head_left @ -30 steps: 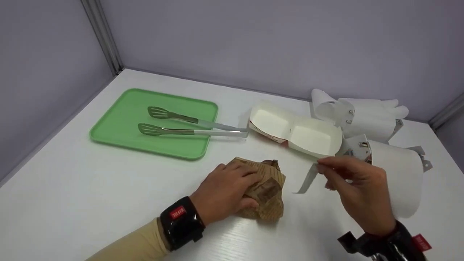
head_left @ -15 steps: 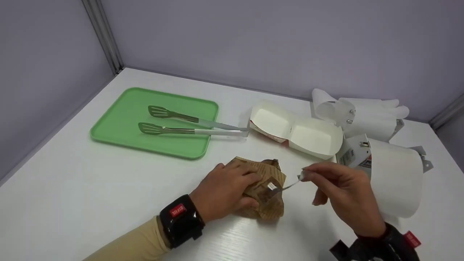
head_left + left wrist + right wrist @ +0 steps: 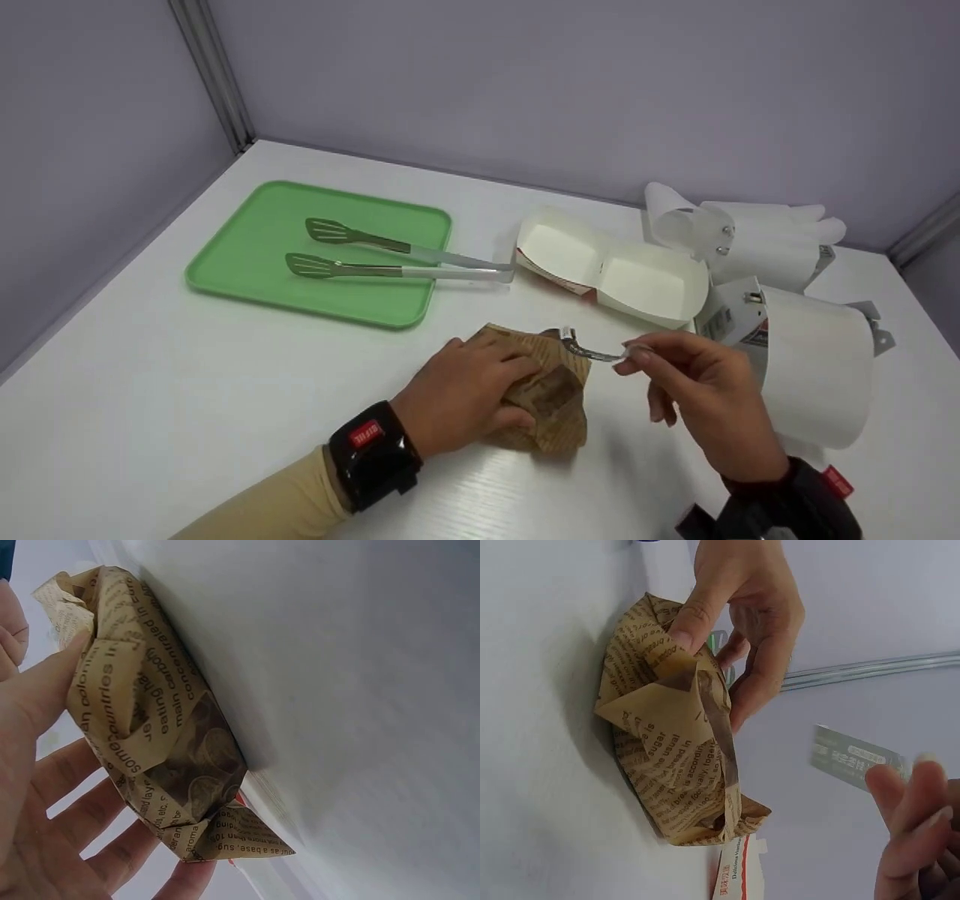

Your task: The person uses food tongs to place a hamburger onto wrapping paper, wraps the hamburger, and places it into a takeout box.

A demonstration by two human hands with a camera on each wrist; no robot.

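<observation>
A bundle wrapped in brown printed paper (image 3: 559,390) lies on the table in front of me. My left hand (image 3: 465,397) grips it from the left; in the left wrist view the thumb lies over the paper (image 3: 150,712) and the fingers spread along the other side. My right hand (image 3: 712,405) pinches one end of a small clear printed sticker strip (image 3: 596,355) between thumb and fingertips. Its free end curls up and overlaps the bundle's upper right edge in the head view. In the right wrist view white lettering shows on the strip (image 3: 855,756), apart from the paper.
Metal tongs (image 3: 457,274) lie across a green tray (image 3: 240,277) at the left. An open white paper box (image 3: 649,289) sits behind the bundle. Right of it stand a large white roll in a holder (image 3: 821,367) and a second white roll holder (image 3: 772,247).
My right hand has moved left, from beside the open box toward the bundle. The strip, which hung down earlier, now reaches over the bundle's edge. My left hand stays in place.
</observation>
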